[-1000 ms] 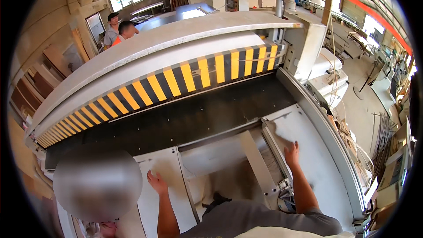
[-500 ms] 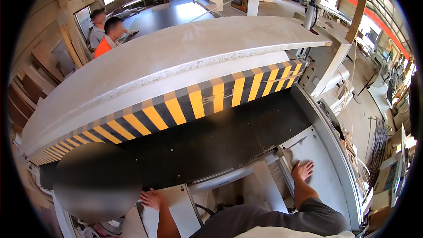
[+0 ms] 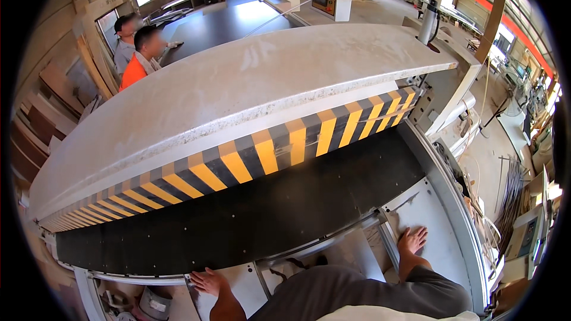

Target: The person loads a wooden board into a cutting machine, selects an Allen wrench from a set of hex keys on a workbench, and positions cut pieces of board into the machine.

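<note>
Across the view stands a large machine, its pale cover above a yellow-and-black striped guard, and its long black bed lies between this guard and the left pale panel and right pale panel, which are on the person's side. On these panels the left hand and right hand appear to rest, fingers spread and grasping nothing. I judge this step as leaning or bracing, so the next move calls for lifting the palms first.
</note>
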Available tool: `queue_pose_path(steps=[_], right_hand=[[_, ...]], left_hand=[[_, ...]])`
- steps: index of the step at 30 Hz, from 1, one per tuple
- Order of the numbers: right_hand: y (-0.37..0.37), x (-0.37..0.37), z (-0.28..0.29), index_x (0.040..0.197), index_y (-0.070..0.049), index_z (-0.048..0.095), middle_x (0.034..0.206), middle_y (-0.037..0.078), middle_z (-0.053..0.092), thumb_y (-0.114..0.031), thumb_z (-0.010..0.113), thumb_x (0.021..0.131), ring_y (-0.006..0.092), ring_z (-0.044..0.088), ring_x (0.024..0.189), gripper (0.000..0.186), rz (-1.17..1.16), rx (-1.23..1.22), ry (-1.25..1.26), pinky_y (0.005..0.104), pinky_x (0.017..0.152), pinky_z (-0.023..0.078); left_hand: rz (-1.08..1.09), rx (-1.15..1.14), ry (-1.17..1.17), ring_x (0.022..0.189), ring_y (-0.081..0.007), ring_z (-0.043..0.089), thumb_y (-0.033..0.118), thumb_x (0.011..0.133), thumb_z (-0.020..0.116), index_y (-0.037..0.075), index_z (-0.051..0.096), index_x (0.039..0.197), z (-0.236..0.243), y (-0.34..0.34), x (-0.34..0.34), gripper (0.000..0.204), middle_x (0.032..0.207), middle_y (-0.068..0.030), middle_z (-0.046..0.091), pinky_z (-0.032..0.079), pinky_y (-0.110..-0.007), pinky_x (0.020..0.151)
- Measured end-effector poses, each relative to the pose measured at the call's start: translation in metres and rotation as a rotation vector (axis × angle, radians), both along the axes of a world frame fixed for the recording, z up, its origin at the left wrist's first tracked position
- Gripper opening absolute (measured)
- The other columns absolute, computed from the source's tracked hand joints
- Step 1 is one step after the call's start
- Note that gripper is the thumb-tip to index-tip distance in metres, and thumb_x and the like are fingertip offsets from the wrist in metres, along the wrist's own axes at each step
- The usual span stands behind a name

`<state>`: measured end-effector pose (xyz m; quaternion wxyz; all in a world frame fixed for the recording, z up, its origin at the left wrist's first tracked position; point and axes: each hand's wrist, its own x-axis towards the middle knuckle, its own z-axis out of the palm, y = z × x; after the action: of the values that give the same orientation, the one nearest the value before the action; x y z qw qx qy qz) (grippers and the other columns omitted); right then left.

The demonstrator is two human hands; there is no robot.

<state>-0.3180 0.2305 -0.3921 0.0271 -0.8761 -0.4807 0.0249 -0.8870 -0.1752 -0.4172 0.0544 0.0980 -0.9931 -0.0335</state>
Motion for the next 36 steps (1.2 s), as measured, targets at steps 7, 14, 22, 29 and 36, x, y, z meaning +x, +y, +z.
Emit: queue_pose_path(steps=[7, 14, 22, 29, 36], right_hand=[[0.000, 0.003, -0.002, 0.160, -0.001, 0.017, 0.168, 0.015, 0.016, -0.049, 0.041, 0.102, 0.0312, 0.010, 0.156, 0.078, -0.005, 0.006, -0.006, 0.0480, 0.125, 0.008], [0.001, 0.006, -0.008, 0.159, -0.001, 0.018, 0.167, 0.016, 0.017, -0.049, 0.042, 0.102, 0.0318, 0.011, 0.156, 0.079, 0.012, 0.032, -0.004, 0.0481, 0.125, 0.009], [0.001, 0.004, -0.006, 0.159, -0.001, 0.019, 0.167, 0.016, 0.018, -0.049, 0.042, 0.102, 0.0317, 0.012, 0.156, 0.078, 0.006, 0.023, -0.011, 0.0481, 0.125, 0.009], [0.001, 0.012, -0.014, 0.159, -0.001, 0.020, 0.167, 0.016, 0.018, -0.048, 0.043, 0.102, 0.0317, 0.013, 0.155, 0.078, 0.014, 0.038, -0.019, 0.0476, 0.125, 0.010], [0.001, 0.009, -0.012, 0.159, -0.001, 0.020, 0.167, 0.016, 0.018, -0.047, 0.043, 0.101, 0.0319, 0.013, 0.155, 0.077, 0.014, 0.044, -0.004, 0.0479, 0.125, 0.009]], left_hand=[[-0.005, -0.019, 0.005, 0.151, -0.0315, 0.027, 0.051, 0.105, 0.032, 0.002, 0.034, 0.154, -0.002, 0.003, -0.002, 0.069, 0.162, -0.0148, 0.032, 0.018, -0.052, 0.123], [0.017, -0.037, -0.049, 0.153, -0.0314, 0.022, 0.053, 0.106, 0.028, 0.001, 0.028, 0.156, -0.004, 0.000, -0.004, 0.073, 0.164, -0.0152, 0.027, 0.015, -0.050, 0.124], [0.026, -0.028, -0.088, 0.154, -0.0308, 0.021, 0.053, 0.106, 0.028, 0.001, 0.026, 0.157, 0.005, 0.004, -0.002, 0.073, 0.165, -0.0148, 0.025, 0.013, -0.049, 0.125], [0.029, -0.003, -0.077, 0.154, -0.0296, 0.021, 0.052, 0.106, 0.029, 0.000, 0.029, 0.156, 0.007, 0.004, 0.001, 0.072, 0.165, -0.0144, 0.026, 0.013, -0.049, 0.124], [0.030, -0.005, -0.073, 0.154, -0.0295, 0.020, 0.052, 0.105, 0.030, 0.000, 0.028, 0.157, 0.007, 0.005, 0.001, 0.073, 0.165, -0.0143, 0.025, 0.013, -0.049, 0.124]])
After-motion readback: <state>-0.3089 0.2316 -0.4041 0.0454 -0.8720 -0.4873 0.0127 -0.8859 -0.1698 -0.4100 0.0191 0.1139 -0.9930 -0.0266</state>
